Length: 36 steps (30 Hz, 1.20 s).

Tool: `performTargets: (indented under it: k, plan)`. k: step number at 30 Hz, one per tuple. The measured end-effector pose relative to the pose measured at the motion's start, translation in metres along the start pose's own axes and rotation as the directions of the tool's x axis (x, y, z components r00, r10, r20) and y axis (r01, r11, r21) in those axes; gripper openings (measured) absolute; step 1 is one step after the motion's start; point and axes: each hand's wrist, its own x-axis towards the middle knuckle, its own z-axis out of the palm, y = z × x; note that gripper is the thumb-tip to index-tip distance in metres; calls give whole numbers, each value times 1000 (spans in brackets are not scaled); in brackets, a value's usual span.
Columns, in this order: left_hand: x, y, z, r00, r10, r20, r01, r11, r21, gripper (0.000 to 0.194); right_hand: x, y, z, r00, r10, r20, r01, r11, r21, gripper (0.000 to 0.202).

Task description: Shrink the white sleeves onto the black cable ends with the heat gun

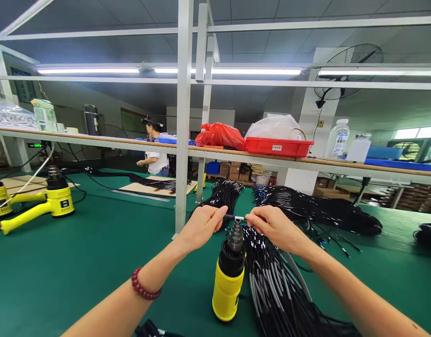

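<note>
A thin black cable with a white sleeve (239,218) is stretched level between my two hands. My left hand (205,224) pinches its left part, and my right hand (271,225) pinches its right part. Directly under the white sleeve, a yellow and black heat gun (228,281) stands upright on the green table, its metal nozzle pointing up. A large bundle of black and grey cables (274,281) with white marks lies to the right of the heat gun, beneath my right hand.
Two more yellow heat guns (62,199) lie at the left. Black cable bundles (306,206) lie behind my hands. A white post (182,140) rises near my left hand. The shelf holds a red tray (278,147). A person (155,159) is in the background.
</note>
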Motion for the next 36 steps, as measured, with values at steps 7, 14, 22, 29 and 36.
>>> performTargets:
  k: [7,14,22,29,36]
  plan:
    - [-1,0,1,998,54,-37,-56,997,-58,22,1,6,5,991,53,-125,-40,994,103,20]
    - [0,4,-1,1000,1,1,-1,984,-178,29,-7,-2,0,995,26,-96,-16,994,108,27]
    - [-2,14,-5,1000,-1,-12,-3,955,-295,26,-13,-11,-4,998,-4,-55,10,992,122,29]
    - [-4,14,-9,1000,4,-1,-4,946,-323,22,-12,-10,-5,997,11,-72,-1,991,135,25]
    - [-1,10,-9,999,22,25,-13,947,-322,25,-9,-10,-3,998,-9,-58,14,996,90,26]
